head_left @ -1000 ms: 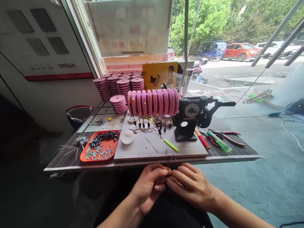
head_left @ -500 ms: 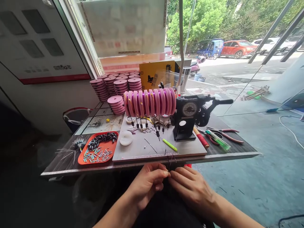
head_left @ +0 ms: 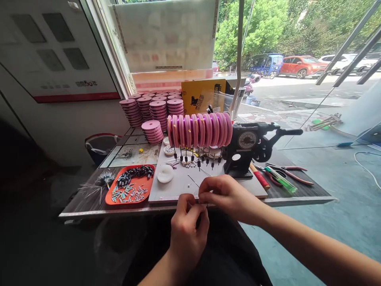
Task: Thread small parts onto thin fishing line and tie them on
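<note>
Machine: we count one black crank machine, at one o'clock from our hands, on the bench.
Spool row: one pink row stretches from the machine toward nine o'clock; its discs sit too tight for a sure count.
Stacks: at least five pink stacks, at eleven o'clock.
Tray: one orange tray, at ten o'clock, with three groups in it: black beads, teal tubes, silver beads.
Dish: one round white dish, between tray and hands.
Tools: one red-wrapped handle and one clear green tool, at two o'clock.
Left hand: our left hand is curled, thumb and forefinger pinching a small dark piece, too small to identify, at the bench's six o'clock edge.
Right hand: our right hand is half curled, fingertips together just beside the left's; we cannot tell whether it holds anything.
</note>
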`<control>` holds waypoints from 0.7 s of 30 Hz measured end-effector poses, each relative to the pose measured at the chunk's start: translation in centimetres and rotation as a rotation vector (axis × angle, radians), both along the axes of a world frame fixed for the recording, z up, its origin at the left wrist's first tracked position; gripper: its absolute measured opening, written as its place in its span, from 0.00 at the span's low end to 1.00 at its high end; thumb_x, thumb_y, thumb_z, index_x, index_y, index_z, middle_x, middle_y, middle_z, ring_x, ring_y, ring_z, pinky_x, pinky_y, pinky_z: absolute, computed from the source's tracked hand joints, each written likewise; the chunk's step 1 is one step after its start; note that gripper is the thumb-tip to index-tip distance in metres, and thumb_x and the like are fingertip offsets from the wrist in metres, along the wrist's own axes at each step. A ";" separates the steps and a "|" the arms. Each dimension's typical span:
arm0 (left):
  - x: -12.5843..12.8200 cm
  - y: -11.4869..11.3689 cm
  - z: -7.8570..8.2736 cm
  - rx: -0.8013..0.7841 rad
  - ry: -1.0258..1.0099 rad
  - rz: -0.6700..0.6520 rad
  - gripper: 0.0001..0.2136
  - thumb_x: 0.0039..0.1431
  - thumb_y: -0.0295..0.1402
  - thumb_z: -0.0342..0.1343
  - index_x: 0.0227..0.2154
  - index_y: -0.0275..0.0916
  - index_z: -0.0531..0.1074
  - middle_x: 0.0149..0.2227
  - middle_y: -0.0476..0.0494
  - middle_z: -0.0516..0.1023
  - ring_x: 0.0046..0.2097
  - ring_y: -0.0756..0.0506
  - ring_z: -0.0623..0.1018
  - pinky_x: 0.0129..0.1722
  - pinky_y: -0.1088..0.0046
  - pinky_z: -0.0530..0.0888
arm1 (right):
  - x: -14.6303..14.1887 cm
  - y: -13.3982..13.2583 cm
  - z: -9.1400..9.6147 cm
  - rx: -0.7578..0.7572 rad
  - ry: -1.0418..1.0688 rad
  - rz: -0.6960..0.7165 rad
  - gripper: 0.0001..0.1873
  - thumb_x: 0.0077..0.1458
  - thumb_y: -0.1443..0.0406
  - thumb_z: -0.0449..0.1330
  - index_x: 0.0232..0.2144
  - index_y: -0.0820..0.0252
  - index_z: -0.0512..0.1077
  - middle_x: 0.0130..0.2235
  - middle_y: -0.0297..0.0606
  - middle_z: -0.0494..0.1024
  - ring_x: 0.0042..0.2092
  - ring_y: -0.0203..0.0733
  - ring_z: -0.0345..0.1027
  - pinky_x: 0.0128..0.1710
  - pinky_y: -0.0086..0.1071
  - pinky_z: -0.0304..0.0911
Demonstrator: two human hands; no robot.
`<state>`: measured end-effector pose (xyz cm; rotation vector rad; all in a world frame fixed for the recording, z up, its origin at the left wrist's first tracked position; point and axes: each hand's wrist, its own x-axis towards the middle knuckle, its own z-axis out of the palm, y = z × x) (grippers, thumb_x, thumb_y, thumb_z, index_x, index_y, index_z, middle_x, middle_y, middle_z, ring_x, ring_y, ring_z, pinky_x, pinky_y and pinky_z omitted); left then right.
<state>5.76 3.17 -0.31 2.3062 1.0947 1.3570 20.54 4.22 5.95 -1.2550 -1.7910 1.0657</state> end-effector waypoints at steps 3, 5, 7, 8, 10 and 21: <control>-0.2 0.2 0.0 0.105 0.027 0.014 0.06 0.53 0.20 0.51 0.27 0.36 0.70 0.31 0.46 0.63 0.27 0.52 0.69 0.25 0.79 0.70 | -0.4 1.1 0.2 -0.071 -0.029 0.049 0.05 0.49 0.72 0.55 0.24 0.63 0.69 0.24 0.30 0.71 0.28 0.34 0.62 0.27 0.24 0.56; -0.2 0.3 0.1 0.168 0.045 0.019 0.06 0.53 0.20 0.51 0.28 0.35 0.70 0.31 0.45 0.64 0.28 0.51 0.70 0.28 0.78 0.71 | -0.5 1.5 0.2 -0.097 -0.047 0.073 0.05 0.48 0.73 0.55 0.24 0.63 0.69 0.25 0.32 0.72 0.29 0.34 0.63 0.27 0.24 0.56; -0.2 0.4 0.1 0.210 0.056 0.020 0.07 0.53 0.19 0.51 0.27 0.35 0.70 0.32 0.44 0.66 0.29 0.51 0.72 0.31 0.77 0.72 | -0.5 1.7 0.3 -0.118 -0.065 0.086 0.05 0.47 0.73 0.54 0.24 0.63 0.68 0.25 0.32 0.73 0.28 0.35 0.64 0.27 0.25 0.57; -0.2 0.5 0.0 0.220 0.059 0.015 0.07 0.53 0.19 0.51 0.27 0.35 0.70 0.32 0.43 0.68 0.30 0.50 0.73 0.32 0.76 0.73 | -0.5 1.9 0.4 -0.124 -0.074 0.087 0.05 0.47 0.74 0.53 0.24 0.63 0.68 0.25 0.32 0.73 0.28 0.35 0.64 0.27 0.25 0.57; -0.3 0.6 -0.2 0.236 0.065 -0.014 0.07 0.53 0.18 0.50 0.28 0.35 0.70 0.32 0.42 0.71 0.32 0.49 0.74 0.34 0.75 0.73 | -0.5 2.0 0.5 -0.120 -0.095 0.075 0.05 0.47 0.74 0.53 0.24 0.63 0.67 0.24 0.32 0.72 0.27 0.34 0.64 0.26 0.24 0.56; 0.8 0.5 1.0 -1.116 -0.551 -0.297 0.03 0.44 0.26 0.58 0.19 0.34 0.72 0.25 0.47 0.76 0.19 0.57 0.63 0.16 0.82 0.59 | 1.9 -3.8 -1.7 0.562 -0.302 -0.183 0.07 0.59 0.70 0.49 0.33 0.61 0.67 0.27 0.34 0.72 0.26 0.34 0.63 0.27 0.27 0.56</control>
